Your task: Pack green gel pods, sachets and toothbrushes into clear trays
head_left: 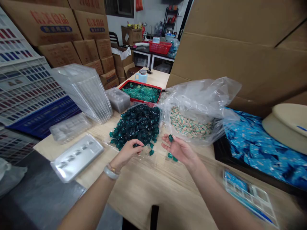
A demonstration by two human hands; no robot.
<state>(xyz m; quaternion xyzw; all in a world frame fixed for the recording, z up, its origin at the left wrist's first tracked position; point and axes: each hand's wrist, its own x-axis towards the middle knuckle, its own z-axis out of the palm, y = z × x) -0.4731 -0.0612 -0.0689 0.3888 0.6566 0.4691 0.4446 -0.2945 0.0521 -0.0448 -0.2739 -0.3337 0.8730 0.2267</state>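
Left hand (129, 152), right hand (180, 150), and one heap of green pods (136, 125).

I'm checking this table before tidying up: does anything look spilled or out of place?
Yes: a few dark green pods lie loose just below the right hand, apart from the main pile. Separated like that, they look spilled, though they may have been set there on purpose.
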